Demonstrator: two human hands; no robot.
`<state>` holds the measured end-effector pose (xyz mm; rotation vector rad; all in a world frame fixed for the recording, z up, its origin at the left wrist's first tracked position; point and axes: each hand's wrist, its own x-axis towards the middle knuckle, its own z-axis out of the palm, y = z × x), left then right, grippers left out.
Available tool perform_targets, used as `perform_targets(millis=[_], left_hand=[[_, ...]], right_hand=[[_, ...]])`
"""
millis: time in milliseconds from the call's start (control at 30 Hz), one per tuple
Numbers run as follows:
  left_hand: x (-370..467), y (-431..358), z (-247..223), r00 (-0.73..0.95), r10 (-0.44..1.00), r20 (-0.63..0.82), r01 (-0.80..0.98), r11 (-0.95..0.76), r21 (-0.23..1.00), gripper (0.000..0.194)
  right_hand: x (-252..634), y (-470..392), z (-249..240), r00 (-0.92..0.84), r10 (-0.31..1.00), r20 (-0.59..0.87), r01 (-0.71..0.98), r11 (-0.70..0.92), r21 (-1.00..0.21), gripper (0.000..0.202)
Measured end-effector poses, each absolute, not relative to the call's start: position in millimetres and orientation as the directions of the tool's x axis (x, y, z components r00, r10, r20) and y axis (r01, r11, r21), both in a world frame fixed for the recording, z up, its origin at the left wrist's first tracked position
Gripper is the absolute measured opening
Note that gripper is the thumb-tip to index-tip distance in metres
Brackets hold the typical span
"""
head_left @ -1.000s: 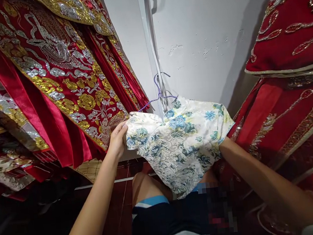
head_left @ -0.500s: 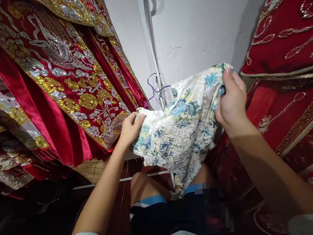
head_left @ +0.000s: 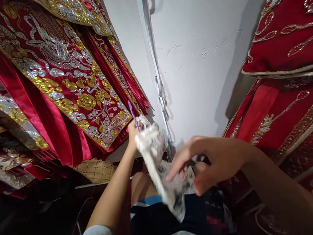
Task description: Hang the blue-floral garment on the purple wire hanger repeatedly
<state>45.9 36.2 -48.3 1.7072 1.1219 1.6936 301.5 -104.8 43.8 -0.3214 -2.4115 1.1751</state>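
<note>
A white garment with a blue floral print [head_left: 156,157] hangs bunched and blurred in front of my lap. My left hand [head_left: 135,131] is closed on its upper part, its fingers partly hidden behind the cloth. A purple hanger [head_left: 133,114] sticks up from the cloth beside that hand. My right hand [head_left: 201,161] is to the right of the garment, fingers apart and curved, with nothing held between thumb and fingers; its fingertips are close to the cloth, and I cannot tell whether they touch it.
Red garments with gold and silver embroidery [head_left: 85,90] hang at the left. More red beaded garments [head_left: 285,55] hang at the right. Between them are a white wall [head_left: 192,26] and a narrow upright metal strip [head_left: 150,41]. My legs are below.
The garment has gone from spread between both hands to bunched and turned beside my left hand. My right hand has let go and moved down and left. The hanger has moved left.
</note>
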Motion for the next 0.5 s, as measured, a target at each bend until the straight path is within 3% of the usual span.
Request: perform_targets(millis=[67, 167, 267, 400, 500], left_hand=[[52, 23, -53, -0.055, 0.777, 0.627, 0.168, -0.612, 0.773, 0.026], [66, 1, -48, 0.036, 0.728, 0.685, 0.074, -0.685, 0.725, 0.019], [81, -20, -34, 0.103, 0.711, 0.696, -0.138, -0.682, 0.718, 0.008], [90, -39, -20, 0.217, 0.784, 0.581, -0.526, -0.408, 0.747, 0.005], [90, -41, -19, 0.351, 0.831, 0.432, -0.635, -0.128, 0.762, 0.006]], right_hand=[[296, -106, 35, -0.843, 0.465, 0.271, 0.089, 0.618, -0.781, 0.029], [292, -76, 8, -0.534, 0.727, 0.432, 0.257, 0.627, -0.736, 0.027], [292, -38, -27, -0.276, 0.838, 0.471, 0.314, 0.542, -0.78, 0.036], [290, -30, -66, -0.288, 0.899, 0.331, 0.143, 0.382, -0.913, 0.035], [291, -47, -81, -0.185, 0.944, 0.274, -0.024, 0.275, -0.961, 0.041]])
